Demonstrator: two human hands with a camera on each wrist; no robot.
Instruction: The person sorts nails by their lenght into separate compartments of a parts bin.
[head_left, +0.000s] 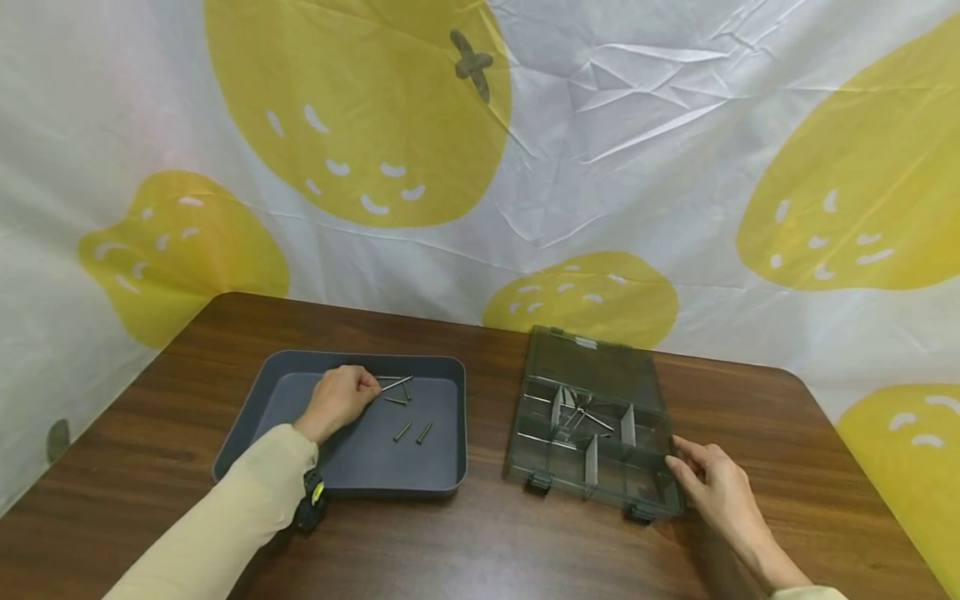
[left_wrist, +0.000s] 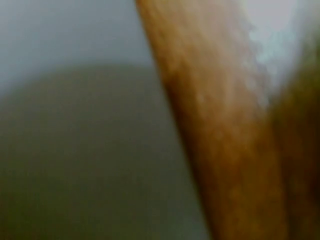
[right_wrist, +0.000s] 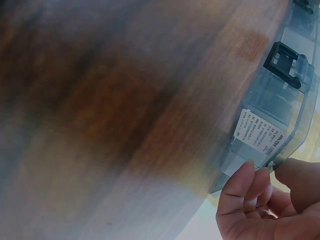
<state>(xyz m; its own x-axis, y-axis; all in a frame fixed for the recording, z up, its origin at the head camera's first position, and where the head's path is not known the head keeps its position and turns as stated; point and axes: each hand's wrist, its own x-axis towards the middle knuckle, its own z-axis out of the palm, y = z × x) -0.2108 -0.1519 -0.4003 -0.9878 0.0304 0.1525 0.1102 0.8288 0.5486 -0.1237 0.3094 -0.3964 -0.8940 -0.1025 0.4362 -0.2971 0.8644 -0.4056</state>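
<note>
In the head view my left hand [head_left: 341, 402] reaches into a grey tray [head_left: 450, 467], its thumb and fingers pinching a thin silvery nail [head_left: 397, 383]. Several bronze-coloured screws [head_left: 402, 432] lie in the tray around and in front of the fingertips. On the right is a clear smoky plastic compartment box [head_left: 607, 487], its lid [head_left: 592, 367] folded back. Silvery nails [head_left: 596, 419] lie in one of its back compartments. My right hand [head_left: 716, 487] holds the box's right side, thumb and fingertips at the edge. A blurred finger [left_wrist: 215, 125] fills much of the left wrist view.
Tray and box stand apart on a brown wooden table [head_left: 487, 533]. White dividers [head_left: 628, 425] split the box, and black latches [head_left: 538, 482] sit along its front. A printed label [right_wrist: 257, 131] is on its wall. A lemon-patterned cloth [head_left: 570, 208] hangs behind the table.
</note>
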